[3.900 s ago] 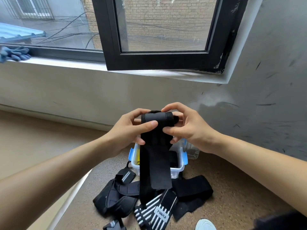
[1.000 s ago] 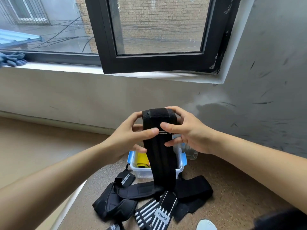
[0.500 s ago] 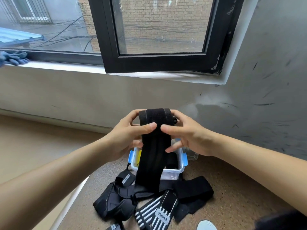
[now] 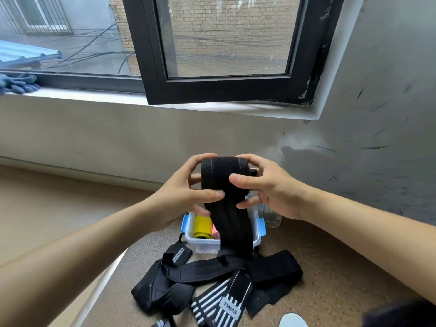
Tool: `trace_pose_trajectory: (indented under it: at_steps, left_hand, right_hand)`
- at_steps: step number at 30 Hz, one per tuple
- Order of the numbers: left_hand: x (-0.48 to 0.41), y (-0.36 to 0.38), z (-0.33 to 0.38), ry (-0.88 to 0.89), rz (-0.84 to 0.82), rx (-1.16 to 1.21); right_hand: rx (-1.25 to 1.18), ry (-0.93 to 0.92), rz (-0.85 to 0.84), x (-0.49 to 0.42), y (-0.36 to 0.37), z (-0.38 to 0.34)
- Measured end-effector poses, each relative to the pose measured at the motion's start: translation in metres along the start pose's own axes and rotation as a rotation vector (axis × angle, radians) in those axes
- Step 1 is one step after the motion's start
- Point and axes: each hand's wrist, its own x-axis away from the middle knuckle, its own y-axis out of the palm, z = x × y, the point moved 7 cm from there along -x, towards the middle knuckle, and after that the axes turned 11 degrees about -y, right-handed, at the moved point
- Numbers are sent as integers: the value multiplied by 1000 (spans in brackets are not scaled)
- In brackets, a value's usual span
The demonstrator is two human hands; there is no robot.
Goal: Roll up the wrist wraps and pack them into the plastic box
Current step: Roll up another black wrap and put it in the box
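I hold a black wrist wrap (image 4: pixel 224 178) in mid-air, its top part wound into a roll. My left hand (image 4: pixel 181 197) grips the roll from the left, thumb across its front. My right hand (image 4: pixel 266 187) grips it from the right, thumb on the front. The loose tail (image 4: pixel 232 230) hangs down in front of a clear plastic box (image 4: pixel 200 244) with blue clips on the floor. A yellow roll (image 4: pixel 203 228) and a pink item lie inside the box. Several more black and striped wraps (image 4: pixel 212 284) lie in a heap in front of it.
The box's clear lid (image 4: pixel 271 217) lies behind it by the grey wall. A window sill (image 4: pixel 94 96) runs above, with blue gloves (image 4: pixel 18 82) at its left end. A step edge drops off left of the heap. A white shoe tip (image 4: pixel 292 320) shows at the bottom.
The roll at the top has grown thicker and the hanging tail shorter. Its end has lifted off the heap and now hangs in front of the box.
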Motion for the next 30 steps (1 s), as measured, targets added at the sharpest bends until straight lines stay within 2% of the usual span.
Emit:
trace_pose_trajectory:
  at_steps: [6, 12, 15, 21, 26, 30]
  left_hand:
    - [2, 3, -8, -137, -44, -19]
    - [0, 1, -8, -129, 0, 43]
    - [-1, 0, -7, -113, -11, 109]
    - [-1, -4, -4, -45, -12, 183]
    - [-1, -6, -4, 36, 38, 109]
    - [1, -2, -1, 76, 35, 15]
  right_hand:
    - [113, -137, 7, 0, -2, -4]
    - [287, -238, -56, 0, 1, -10]
    - [218, -174, -60, 1, 5, -9]
    - [39, 74, -138, 4, 8, 4]
    - [82, 153, -95, 6, 6, 8]
    - [54, 129, -32, 4, 3, 10]
